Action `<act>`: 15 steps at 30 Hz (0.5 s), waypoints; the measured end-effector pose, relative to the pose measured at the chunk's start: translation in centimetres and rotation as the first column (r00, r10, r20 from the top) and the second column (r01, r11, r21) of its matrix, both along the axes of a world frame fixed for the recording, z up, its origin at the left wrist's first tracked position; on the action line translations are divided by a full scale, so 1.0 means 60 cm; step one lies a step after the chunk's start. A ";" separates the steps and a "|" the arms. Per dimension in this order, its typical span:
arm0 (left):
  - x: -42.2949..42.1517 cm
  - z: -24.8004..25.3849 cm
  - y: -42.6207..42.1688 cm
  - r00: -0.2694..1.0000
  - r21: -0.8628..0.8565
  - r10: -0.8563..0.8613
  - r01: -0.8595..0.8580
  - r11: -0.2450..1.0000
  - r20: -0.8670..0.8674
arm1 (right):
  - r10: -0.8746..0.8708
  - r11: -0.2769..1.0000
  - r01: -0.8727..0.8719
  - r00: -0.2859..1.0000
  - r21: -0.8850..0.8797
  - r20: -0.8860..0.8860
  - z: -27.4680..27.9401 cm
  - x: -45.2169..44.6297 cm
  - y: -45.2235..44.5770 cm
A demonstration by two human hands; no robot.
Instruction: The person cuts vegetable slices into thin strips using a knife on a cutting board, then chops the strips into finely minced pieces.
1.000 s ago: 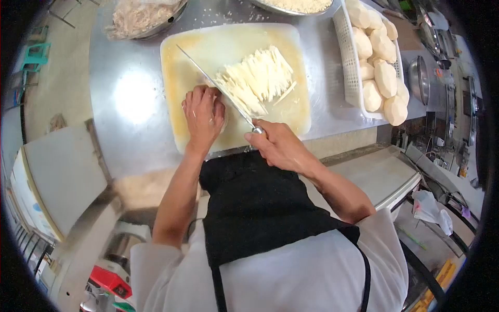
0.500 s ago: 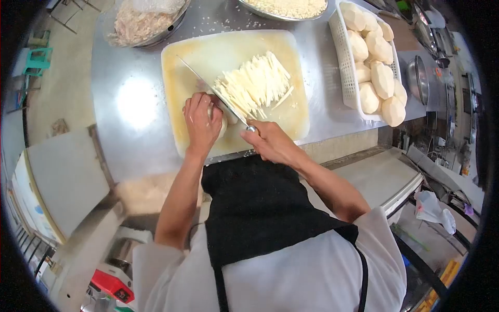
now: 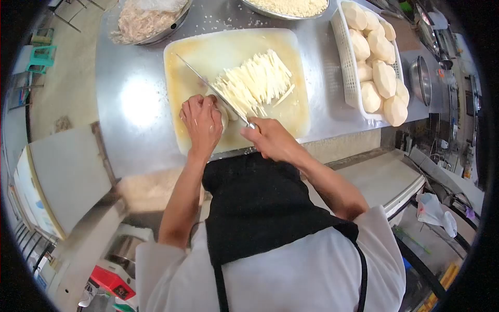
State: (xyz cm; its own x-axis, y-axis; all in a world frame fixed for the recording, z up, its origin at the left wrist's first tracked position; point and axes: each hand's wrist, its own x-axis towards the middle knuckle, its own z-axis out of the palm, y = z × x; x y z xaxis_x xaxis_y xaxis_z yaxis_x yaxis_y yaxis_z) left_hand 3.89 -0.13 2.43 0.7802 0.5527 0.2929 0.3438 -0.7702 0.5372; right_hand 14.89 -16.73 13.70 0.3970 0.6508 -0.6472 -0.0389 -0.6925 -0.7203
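Observation:
My left hand (image 3: 201,122) has its fingers curled over a pale peeled root vegetable (image 3: 224,117), mostly hidden beneath the hand, and presses it on the cutting board (image 3: 179,67). In my right hand (image 3: 273,139) is the handle of a kitchen knife (image 3: 221,95). The blade runs slantwise across the board, along the vegetable's right side and close to my left fingertips. Just right of the blade lies a heap of thin pale strips (image 3: 262,78), with one strip lying a little apart at its lower right edge.
A white plastic basket (image 3: 340,49) heaped with peeled root vegetables (image 3: 383,78) stands at the right. Beyond the board are a bowl of pale minced stuff (image 3: 148,23) and a bowl of small pale bits (image 3: 291,8). A metal bowl (image 3: 423,80) sits farther right on the metal table (image 3: 132,151).
My left hand has shifted slightly left and its fingers are drawn back a little from the blade. The knife is nearly in the same place. The whole view has moved slightly.

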 end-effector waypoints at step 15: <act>0.002 -0.006 0.006 1.000 -0.094 0.025 -0.026 0.995 -0.015 | 0.054 0.995 -0.059 0.997 0.078 0.060 -0.022 -0.010 -0.002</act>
State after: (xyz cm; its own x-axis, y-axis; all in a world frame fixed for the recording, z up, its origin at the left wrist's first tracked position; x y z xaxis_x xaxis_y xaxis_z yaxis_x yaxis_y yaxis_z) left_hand 4.00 0.25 2.09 0.7689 0.5972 0.2285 0.3706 -0.7074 0.6019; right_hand 14.28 -16.85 12.40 0.3938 0.7218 -0.5692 0.0421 -0.6327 -0.7733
